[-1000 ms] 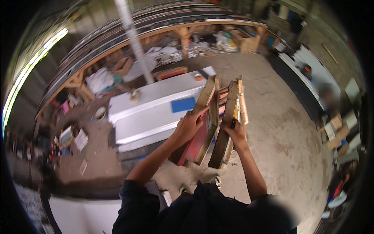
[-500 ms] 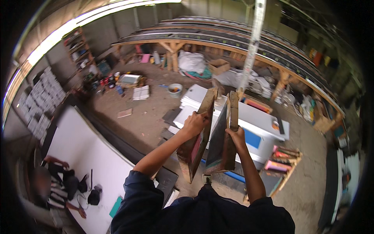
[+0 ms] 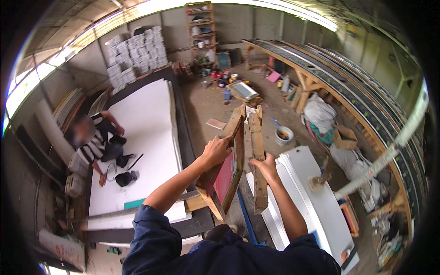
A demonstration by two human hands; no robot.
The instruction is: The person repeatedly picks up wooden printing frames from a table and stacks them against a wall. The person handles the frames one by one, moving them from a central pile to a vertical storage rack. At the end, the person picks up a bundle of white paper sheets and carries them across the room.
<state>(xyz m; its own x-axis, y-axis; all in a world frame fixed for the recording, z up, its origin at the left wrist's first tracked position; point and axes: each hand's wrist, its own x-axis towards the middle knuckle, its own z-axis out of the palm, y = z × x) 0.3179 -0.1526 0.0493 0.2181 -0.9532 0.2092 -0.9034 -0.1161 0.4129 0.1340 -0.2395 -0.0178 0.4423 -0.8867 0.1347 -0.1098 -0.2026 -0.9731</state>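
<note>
My left hand (image 3: 217, 151) grips the upper edge of a wooden screen-printing frame (image 3: 211, 198) with a pink and green inner face. My right hand (image 3: 266, 167) is closed round the side bar of a second wooden screen-printing frame (image 3: 260, 190), its thumb laid over the wood. I hold both upright in front of me, side by side and tilted, with a narrow gap between them. The inner face of the second frame is mostly hidden.
A person (image 3: 103, 140) sits at the left by a wide white-topped table (image 3: 146, 110) with black items on it. White panels (image 3: 305, 183) are stacked at the right. A bucket (image 3: 283, 135) and paint cans (image 3: 221, 78) stand on the floor ahead. A long slatted table (image 3: 321, 73) runs along the right.
My view has swung left, bringing the white-topped table and shelf more into the middle. Both frames stay in my hands, and the right one now shows mainly its edge.
</note>
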